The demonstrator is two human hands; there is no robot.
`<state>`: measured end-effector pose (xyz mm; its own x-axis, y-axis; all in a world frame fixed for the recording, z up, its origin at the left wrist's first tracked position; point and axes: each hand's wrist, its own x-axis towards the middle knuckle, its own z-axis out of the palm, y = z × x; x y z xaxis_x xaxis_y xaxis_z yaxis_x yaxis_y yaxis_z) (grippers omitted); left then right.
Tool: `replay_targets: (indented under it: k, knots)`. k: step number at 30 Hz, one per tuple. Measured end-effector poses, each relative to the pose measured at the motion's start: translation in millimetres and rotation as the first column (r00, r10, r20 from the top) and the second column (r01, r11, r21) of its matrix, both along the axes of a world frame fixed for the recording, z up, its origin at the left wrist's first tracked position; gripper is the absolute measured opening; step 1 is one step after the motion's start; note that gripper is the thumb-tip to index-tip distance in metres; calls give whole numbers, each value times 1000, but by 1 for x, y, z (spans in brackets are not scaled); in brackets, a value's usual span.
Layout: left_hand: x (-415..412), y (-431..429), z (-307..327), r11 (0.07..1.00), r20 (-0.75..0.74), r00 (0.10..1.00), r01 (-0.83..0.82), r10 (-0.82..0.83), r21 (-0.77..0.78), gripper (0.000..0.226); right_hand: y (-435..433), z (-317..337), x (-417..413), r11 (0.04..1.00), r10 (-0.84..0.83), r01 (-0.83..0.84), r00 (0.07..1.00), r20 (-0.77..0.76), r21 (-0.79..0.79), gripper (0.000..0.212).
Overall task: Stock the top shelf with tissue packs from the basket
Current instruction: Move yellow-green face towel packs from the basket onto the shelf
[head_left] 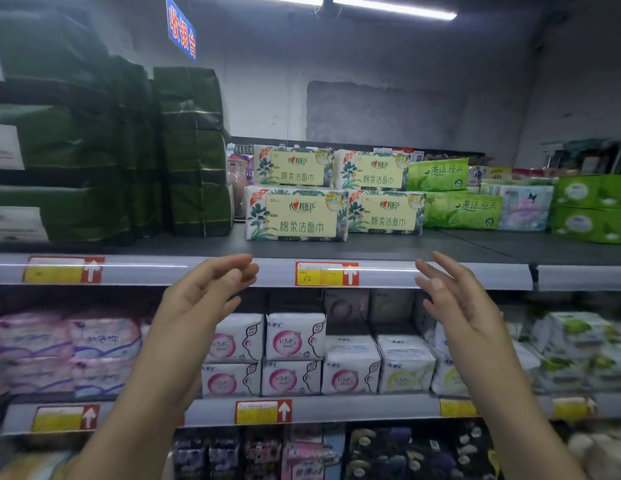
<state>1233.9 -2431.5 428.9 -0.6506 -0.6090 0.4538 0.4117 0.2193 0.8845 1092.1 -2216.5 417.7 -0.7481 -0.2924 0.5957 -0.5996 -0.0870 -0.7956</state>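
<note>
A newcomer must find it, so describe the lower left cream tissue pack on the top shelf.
Look at the top shelf, right of the tall dark green stacks. Four cream packs stand there, two on two. It is the bottom left one, nearest the green stacks and sitting furthest forward.

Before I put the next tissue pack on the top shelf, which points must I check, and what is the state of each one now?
1. Left hand free: ok, open and holds nothing.
2. Right hand free: ok, open and holds nothing.
3. A pack ready to place: not ok, neither hand has one.
4. Room on the top shelf: ok, bare board shows in front of the stock.
5. Cream tissue packs steady: ok, two flat stacks of two, side by side.
6. Basket within reach: cannot tell, it is not in view.
</note>
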Motion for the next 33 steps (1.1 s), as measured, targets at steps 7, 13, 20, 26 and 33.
replay_targets:
  k: [7,13,20,26,33]
  knots:
    - [3,7,-4,1000,-27,999,-29,29,8,24,7,-2,-2,999,31,-31,1000,1,37,59]
    - [0,17,-4,996,-127,988,-89,91,25,26,19,-7,-9,1000,13,-13,997,72,-10,26]
    - [-4,25,-23,996,-68,994,-79,81,30,26,21,-31,-8,999,43,-44,991,130,6,25]
    - [-4,35,-49,997,9,997,-70,70,41,22,30,-56,-12,998,19,-30,985,173,59,27]
    - [5,40,-90,995,101,995,-32,23,90,31,33,-91,-3,996,6,-31,960,281,85,31]
